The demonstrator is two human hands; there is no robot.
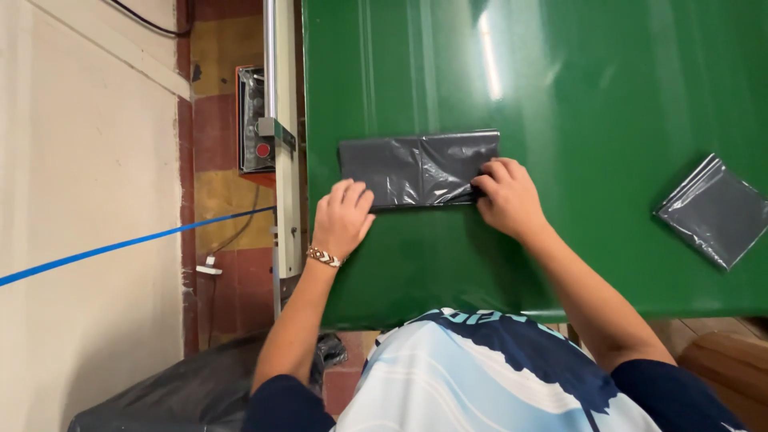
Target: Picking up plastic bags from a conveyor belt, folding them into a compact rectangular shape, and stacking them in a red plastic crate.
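So there's a folded dark grey plastic bag [418,169] lying flat on the green desk [576,88], a bit left of the middle and just beyond both hands; it's a long strip running left to right, shiny and wrinkled; the left hand [342,218] sits at the near left corner of it, fingers bent and pressing down on the edge, so that grip isn't clamped around anything, more like resting flat on the bag and the desk; there's a beaded bracelet [324,256] on that wrist; the right hand [507,196] is at the near right end of the strip, fingers curled in and pinching the plastic there, so that grip is closed on the bag; off to the right, well apart from the hands, lies a second folded grey bag [714,210], tilted like a diamond near the desk's right side; along the left edge of the desk runs a metal rail [286,172] with a small control box [254,120] that has a red button; a blue line [120,246] crosses the floor on the left, and a black sack [188,388] sits down low near the person's left elbow.
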